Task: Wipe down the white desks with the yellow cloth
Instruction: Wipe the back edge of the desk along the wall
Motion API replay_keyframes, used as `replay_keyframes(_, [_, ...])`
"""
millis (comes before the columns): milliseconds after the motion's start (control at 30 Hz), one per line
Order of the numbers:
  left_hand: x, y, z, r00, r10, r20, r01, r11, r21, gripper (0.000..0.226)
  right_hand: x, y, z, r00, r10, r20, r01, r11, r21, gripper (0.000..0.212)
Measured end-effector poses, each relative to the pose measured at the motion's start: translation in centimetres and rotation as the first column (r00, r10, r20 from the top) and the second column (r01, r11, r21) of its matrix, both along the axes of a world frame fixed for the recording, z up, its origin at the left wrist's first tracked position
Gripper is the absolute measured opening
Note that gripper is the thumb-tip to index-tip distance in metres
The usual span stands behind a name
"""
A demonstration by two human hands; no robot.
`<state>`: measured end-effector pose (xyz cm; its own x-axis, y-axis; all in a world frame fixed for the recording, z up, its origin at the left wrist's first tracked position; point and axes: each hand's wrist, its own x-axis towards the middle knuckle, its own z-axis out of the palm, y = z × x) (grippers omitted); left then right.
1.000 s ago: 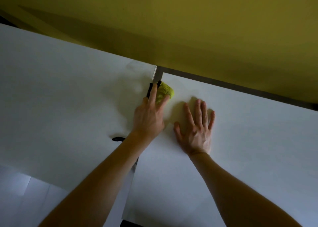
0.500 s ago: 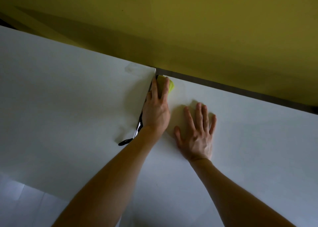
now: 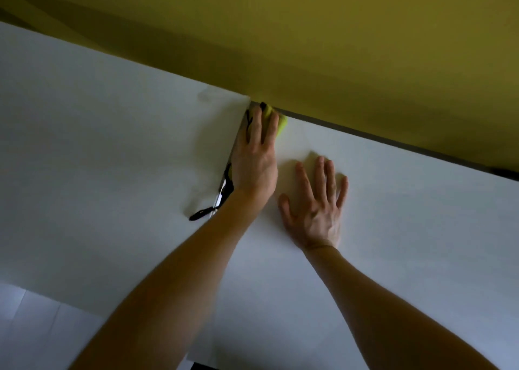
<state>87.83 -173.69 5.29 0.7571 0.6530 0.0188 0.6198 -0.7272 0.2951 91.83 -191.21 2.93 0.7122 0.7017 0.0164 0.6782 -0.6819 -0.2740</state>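
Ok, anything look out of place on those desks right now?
A black cord trails out of the gap between the left desk and right desk, its looped end lying on the left one. A faint smudge marks the left desk's far corner. Nothing looks spilled or damaged.

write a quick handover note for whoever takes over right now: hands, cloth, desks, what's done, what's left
Left hand: straight fingers press the yellow cloth onto the far left corner of the right desk, against the yellow wall.
Right hand: flat on the right desk, holding nothing.
A black cord lies in the gap beside the left desk.
Done: the cloth is at that corner; the picture does not show which areas are wiped.
Left: probably the rest of both desks.
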Motion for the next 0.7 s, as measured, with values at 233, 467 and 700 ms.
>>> replay_keyframes(233, [-6.7, -2.6, -0.6, 1.000, -0.001, -0.016, -0.001, 0.995, -0.101, 0.082, 0.0, 0.6, 0.2, 1.000, -0.012, -0.024, 0.012, 1.000, 0.007, 0.083])
replay_keyframes(467, [-6.2, -2.8, -0.2, 1.000, 0.006, -0.025, -0.008, 0.998, -0.058, 0.074, -0.1, 0.4, 0.0, 1.000, -0.013, 0.005, 0.013, 1.000, 0.016, 0.082])
replay_keyframes(700, [-10.0, -4.6, -0.9, 0.997, 0.039, -0.073, -0.047, 0.991, -0.121, 0.085, -0.1, 0.9, -0.1, 1.000, -0.016, 0.021, 0.016, 0.999, 0.041, 0.079])
